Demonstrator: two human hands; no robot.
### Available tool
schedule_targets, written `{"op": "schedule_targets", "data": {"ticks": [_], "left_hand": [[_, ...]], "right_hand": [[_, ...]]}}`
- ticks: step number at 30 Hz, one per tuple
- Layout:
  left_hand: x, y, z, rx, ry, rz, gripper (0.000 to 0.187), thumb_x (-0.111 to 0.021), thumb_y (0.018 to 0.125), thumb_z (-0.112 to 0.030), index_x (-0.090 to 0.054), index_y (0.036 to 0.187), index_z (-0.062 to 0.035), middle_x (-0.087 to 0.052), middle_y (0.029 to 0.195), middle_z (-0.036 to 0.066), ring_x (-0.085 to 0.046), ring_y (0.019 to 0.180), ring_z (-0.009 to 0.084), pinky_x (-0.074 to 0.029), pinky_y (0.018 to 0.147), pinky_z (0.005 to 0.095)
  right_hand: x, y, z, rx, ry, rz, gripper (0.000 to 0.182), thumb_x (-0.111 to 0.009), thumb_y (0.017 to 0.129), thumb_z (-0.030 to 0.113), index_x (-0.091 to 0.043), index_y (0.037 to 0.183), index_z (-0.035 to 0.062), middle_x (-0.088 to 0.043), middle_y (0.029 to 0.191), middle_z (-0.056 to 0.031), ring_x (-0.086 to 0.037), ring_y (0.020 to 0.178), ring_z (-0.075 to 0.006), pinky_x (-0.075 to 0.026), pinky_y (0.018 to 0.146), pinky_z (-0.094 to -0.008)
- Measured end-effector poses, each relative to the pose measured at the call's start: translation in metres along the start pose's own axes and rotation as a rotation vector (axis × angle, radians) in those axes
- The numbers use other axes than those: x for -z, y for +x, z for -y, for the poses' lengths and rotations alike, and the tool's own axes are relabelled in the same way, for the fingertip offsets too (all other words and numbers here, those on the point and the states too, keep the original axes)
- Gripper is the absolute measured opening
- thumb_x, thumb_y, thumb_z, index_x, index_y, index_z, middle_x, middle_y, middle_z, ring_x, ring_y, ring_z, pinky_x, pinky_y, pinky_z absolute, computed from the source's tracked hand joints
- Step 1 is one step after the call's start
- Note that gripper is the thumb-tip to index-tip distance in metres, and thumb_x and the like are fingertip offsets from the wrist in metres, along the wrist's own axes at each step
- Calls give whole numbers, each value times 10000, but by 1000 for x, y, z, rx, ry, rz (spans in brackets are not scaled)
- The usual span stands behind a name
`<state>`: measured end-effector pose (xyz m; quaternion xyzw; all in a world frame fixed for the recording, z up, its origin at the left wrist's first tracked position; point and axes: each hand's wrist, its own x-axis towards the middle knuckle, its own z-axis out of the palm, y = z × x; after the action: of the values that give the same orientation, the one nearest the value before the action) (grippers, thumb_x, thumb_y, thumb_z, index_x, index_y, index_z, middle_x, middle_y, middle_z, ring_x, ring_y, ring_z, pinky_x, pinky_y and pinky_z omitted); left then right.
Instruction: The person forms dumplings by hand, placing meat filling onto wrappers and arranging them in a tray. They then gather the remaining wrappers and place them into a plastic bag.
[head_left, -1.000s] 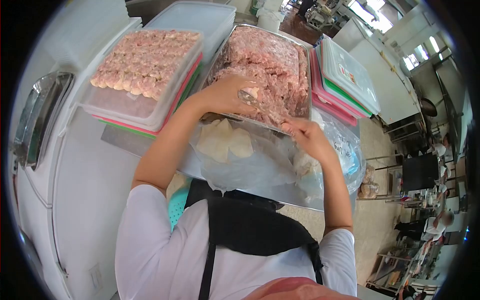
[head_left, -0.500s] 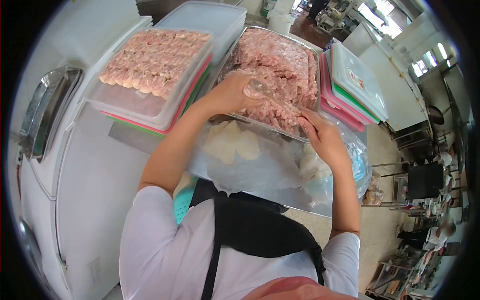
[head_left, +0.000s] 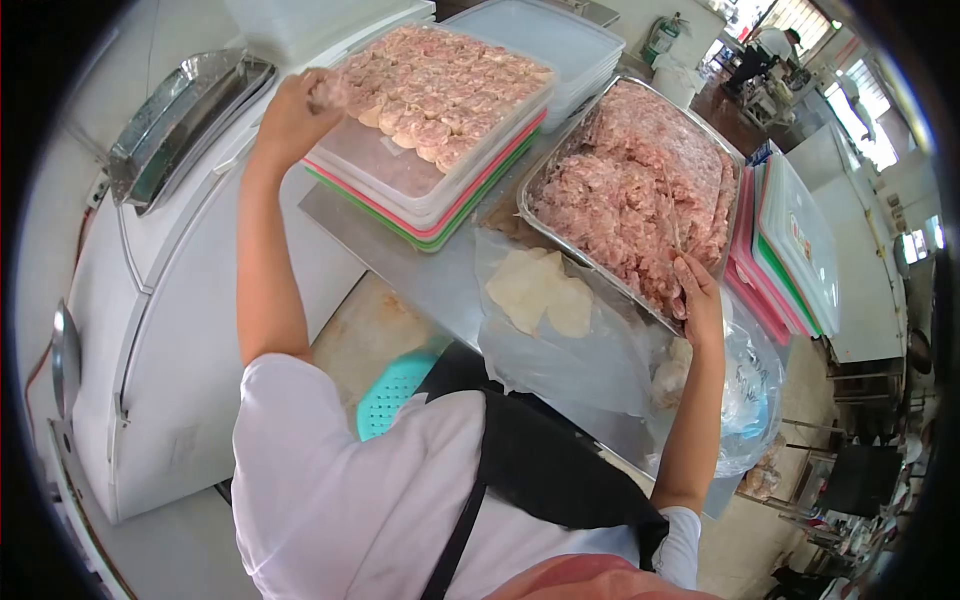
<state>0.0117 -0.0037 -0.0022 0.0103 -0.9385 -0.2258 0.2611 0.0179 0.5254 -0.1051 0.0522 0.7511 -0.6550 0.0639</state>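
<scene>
My left hand (head_left: 288,125) is closed around a meat-filled dumpling (head_left: 330,92) at the left end of a clear plastic container (head_left: 375,165). Rows of open-topped dumplings (head_left: 455,85) fill most of that container. At the near right corner of a metal tray (head_left: 592,262) heaped with ground meat (head_left: 640,165), my right hand (head_left: 700,305) grips a thin stick-like tool (head_left: 676,228); its far end lies against the meat. Round pale dumpling wrappers (head_left: 540,292) lie on a plastic sheet (head_left: 560,360) in front of the tray.
Stacked lids (head_left: 800,240) stand right of the meat tray, with a clear plastic bag (head_left: 750,390) nearer me. More clear containers (head_left: 545,40) are stacked behind. A metal pan (head_left: 185,125) sits on the white freezer (head_left: 220,300). Another person (head_left: 770,50) is far back.
My left hand has moved from over the meat to the left end of the dumpling container, carrying the dumpling. My right hand stays by the tray's near right corner. The view has turned left.
</scene>
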Motion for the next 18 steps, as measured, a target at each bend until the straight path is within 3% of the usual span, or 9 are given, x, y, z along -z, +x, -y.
{"op": "schedule_targets", "data": {"ticks": [3, 6, 9, 12, 15, 18], "left_hand": [[15, -30, -34, 77, -171, 229, 568, -719, 748, -184, -530, 1275, -90, -649, 1020, 138, -627, 863, 226, -495, 772, 336], [7, -42, -78, -82, -270, 379, 664, -690, 745, -77, -456, 1367, -83, -632, 1072, 111, -608, 897, 207, -480, 828, 328], [-11, -42, -85, -189, -163, 460, 733, -683, 742, -67, -402, 1417, -130, -597, 1224, 176, -586, 1078, 328, -444, 936, 386], [-12, -38, -85, -114, -101, 626, 775, -679, 741, -67, -363, 1442, -165, -508, 1329, 224, -475, 1229, 395, -384, 1020, 420], [-19, -35, -80, -240, -88, 586, 776, -659, 740, -53, -362, 1445, -187, -601, 1161, 230, -577, 1052, 371, -445, 914, 406], [-18, -34, -105, -82, -59, 666, 748, -641, 738, -61, -359, 1429, -92, -599, 1119, 255, -581, 997, 399, -459, 861, 415]], "right_hand": [[1, 2, -4, -5, -9, 0, 293, -576, 955, 242, -618, 1180, 60, -457, 610, 60, -339, 436, -30, -232, 387, -191], [-3, -2, 2, -13, -17, 4, 290, -589, 946, 245, -627, 1163, 58, -465, 615, 62, -351, 449, -28, -241, 398, -193], [2, 0, -2, -1, 4, 40, 301, -621, 925, 266, -644, 1134, 51, -499, 650, 63, -385, 484, -24, -278, 424, -193], [4, 1, -8, 36, -1, 45, 297, -613, 929, 253, -641, 1141, 46, -544, 687, 56, -409, 502, -22, -295, 433, -187], [5, 0, -8, 57, -33, 16, 294, -603, 933, 233, -638, 1150, 37, -595, 760, 43, -439, 539, -23, -328, 466, -185], [9, 4, -12, 81, -42, 35, 293, -594, 936, 215, -640, 1149, 20, -634, 868, 23, -512, 664, -41, -403, 584, -191]]}}
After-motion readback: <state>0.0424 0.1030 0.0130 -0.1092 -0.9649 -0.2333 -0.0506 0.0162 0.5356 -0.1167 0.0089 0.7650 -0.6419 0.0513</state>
